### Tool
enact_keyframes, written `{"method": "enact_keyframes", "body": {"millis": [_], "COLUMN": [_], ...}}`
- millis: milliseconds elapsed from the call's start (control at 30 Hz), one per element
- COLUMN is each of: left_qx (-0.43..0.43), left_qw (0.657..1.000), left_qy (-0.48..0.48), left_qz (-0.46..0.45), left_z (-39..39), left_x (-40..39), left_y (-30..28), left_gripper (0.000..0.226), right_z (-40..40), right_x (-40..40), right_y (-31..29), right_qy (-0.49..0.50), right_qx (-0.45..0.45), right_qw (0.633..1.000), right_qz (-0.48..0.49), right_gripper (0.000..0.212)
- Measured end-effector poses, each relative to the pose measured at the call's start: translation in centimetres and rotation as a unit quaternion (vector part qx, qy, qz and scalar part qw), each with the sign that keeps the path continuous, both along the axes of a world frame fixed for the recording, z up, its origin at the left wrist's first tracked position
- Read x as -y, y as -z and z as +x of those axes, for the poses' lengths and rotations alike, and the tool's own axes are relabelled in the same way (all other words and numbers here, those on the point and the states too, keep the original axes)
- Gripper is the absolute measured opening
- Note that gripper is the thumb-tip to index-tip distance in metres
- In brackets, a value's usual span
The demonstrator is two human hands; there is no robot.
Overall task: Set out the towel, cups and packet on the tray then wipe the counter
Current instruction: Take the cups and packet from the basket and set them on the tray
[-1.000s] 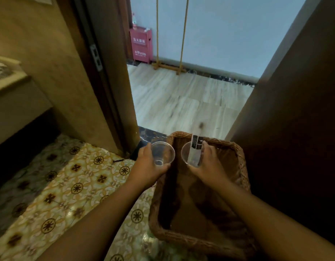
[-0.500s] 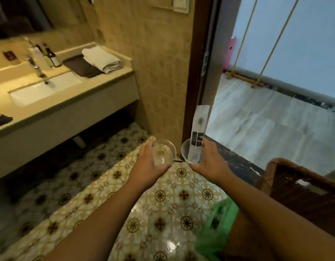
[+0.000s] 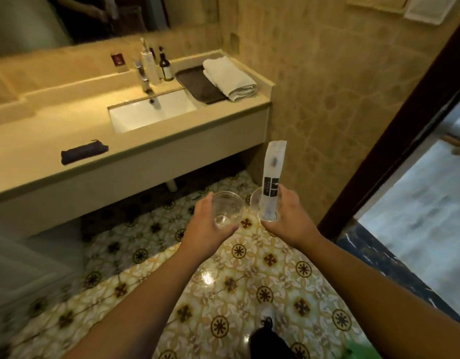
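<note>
My left hand (image 3: 206,226) grips a clear plastic cup (image 3: 227,209). My right hand (image 3: 291,216) holds a second clear cup (image 3: 256,203) with a long white packet (image 3: 272,172) standing upright in it. Both hands hover over the patterned floor, in front of the vanity. On the counter's right end lies a dark tray (image 3: 195,85) with a folded white towel (image 3: 230,79) resting on its right side.
The beige counter (image 3: 68,141) holds a white sink (image 3: 151,112), a tap (image 3: 143,76), pump bottles (image 3: 165,66) and a dark folded cloth (image 3: 84,152) near its front edge. A dark door frame (image 3: 394,141) stands at the right. A tiled wall (image 3: 327,86) closes the corner.
The view has swung left from the wicker basket by the doorway to the vanity. Both hands keep the same cups and packet, now nearer the counter.
</note>
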State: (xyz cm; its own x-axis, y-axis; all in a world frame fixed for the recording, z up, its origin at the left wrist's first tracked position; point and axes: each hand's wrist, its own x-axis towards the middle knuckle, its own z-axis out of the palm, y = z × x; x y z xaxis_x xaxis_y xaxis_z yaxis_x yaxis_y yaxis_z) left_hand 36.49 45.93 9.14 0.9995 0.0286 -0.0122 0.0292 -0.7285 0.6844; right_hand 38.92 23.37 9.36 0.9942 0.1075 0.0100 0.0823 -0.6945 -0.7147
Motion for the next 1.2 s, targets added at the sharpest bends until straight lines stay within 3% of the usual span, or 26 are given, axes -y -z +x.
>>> {"method": "enact_keyframes", "body": {"millis": [667,933,1200], "left_qx": [0.028,0.064,0.045], "left_qw": [0.993,0.989,0.988], "left_qy": [-0.111,-0.126,-0.132], "left_qz": [-0.022,-0.038,-0.065], "left_z": [36.7,53.4,71.7], "left_x": [-4.3,-8.4,-13.9], "left_y": [-1.7,0.6,1.2], "left_gripper": [0.104,0.102,0.100], "right_z": [41.9,57.7,74.8], "right_x": [-4.6,-9.1,-15.5], "right_y": [-2.2,-1.0,-1.2], "right_qy": [-0.088,-0.084,-0.061], "right_qx": [0.016,0.017,0.014], "right_qw": [0.995,0.994,0.994], "right_qz": [-0.033,-0.066,-0.089], "right_gripper": [0.093,0.101,0.096]}}
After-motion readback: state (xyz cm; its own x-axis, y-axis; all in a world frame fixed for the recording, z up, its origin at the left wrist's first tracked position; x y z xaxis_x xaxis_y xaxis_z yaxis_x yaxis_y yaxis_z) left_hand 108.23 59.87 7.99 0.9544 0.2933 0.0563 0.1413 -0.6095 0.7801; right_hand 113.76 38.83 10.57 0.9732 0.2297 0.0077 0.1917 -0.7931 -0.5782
